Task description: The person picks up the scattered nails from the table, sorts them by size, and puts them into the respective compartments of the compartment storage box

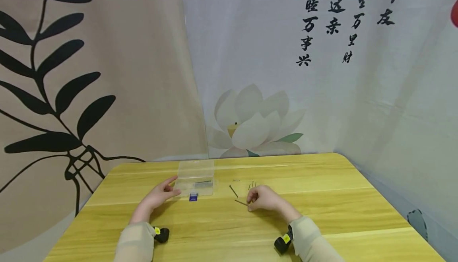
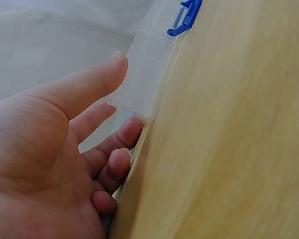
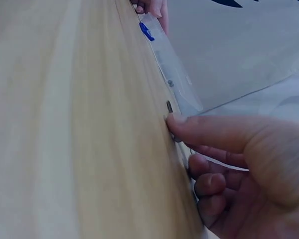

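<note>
A clear plastic box point(image 1: 182, 186) with a blue latch point(image 1: 193, 197) stands with its lid point(image 1: 195, 169) raised at the back. Inside it lie some thin dark pieces point(image 1: 203, 182). My left hand point(image 1: 161, 195) is at the box's left end, thumb and index finger spread along that side, the other fingers loosely bent. To the right, my right hand point(image 1: 264, 198) pinches a thin metal rod point(image 1: 241, 202) between thumb and fingertips, low over the table; the rod's dark end point(image 3: 170, 106) sticks out past the thumb. Its other end is hidden by the fingers.
Another thin rod point(image 1: 234, 191) lies on the wooden table point(image 1: 214, 230) between box and right hand. Several short thin pins point(image 1: 252, 185) lie behind that hand, and a small one point(image 1: 236, 180) farther left. A printed cloth point(image 1: 257, 71) hangs behind the table.
</note>
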A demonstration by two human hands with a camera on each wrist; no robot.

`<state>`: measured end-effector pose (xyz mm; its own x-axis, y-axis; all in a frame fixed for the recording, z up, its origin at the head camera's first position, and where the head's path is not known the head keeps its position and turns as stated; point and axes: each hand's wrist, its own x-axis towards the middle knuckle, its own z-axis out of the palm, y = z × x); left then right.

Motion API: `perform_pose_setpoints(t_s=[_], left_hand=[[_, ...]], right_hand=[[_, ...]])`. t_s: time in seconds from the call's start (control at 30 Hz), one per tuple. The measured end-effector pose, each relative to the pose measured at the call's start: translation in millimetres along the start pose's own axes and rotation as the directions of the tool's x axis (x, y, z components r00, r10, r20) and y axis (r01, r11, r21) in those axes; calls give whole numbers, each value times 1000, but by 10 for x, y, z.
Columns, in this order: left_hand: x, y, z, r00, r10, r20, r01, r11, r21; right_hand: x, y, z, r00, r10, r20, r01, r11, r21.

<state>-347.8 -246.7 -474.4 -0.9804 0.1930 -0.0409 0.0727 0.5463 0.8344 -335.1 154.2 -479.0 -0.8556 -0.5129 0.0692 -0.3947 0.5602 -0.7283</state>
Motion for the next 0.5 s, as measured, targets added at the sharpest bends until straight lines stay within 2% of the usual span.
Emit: perform_pose_setpoints(t_s=[0.2,0.5], left_hand=[[-5,-12,-6,1000,3,-2,-3,1000,7],[18,-45,-3,1000,-1,-1,1,1000,7]], right_hand=[[-6,22,-38,999,15,-41,-15,1000,12],[-2,61,-18,998,4,-62,-3,1000,12]])
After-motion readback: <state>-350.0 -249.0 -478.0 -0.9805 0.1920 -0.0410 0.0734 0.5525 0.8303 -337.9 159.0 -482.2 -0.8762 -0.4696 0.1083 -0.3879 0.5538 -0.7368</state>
